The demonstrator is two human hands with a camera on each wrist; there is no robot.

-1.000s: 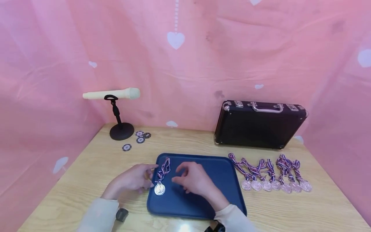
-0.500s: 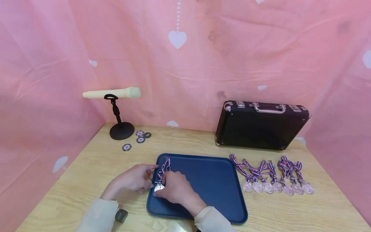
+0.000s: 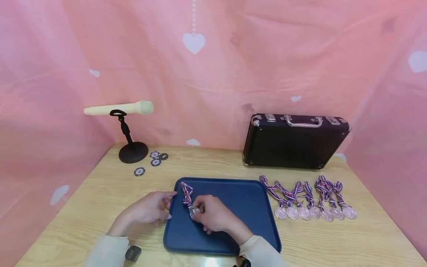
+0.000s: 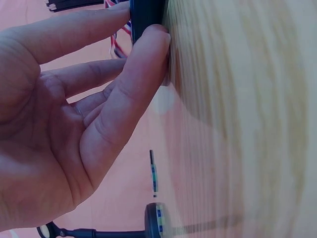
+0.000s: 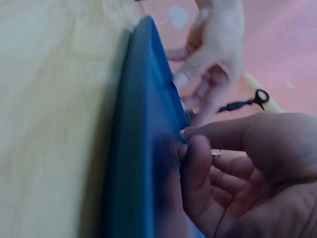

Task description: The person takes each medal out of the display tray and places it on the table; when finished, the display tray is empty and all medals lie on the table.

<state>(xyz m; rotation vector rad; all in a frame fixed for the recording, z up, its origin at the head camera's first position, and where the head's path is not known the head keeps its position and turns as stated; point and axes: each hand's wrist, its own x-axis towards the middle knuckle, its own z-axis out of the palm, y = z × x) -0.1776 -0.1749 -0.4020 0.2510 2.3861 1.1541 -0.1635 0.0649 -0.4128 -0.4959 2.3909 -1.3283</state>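
Pink cloth behind; on the desk, a blue tray. My right hand pinches the medal at the tray's left, ribbon trailing away from me. My left hand, fingers straight, touches the tray's left rim.

Black case standing far behind the hands, mic on stand and chips sitting back-left, seven medals lying right.
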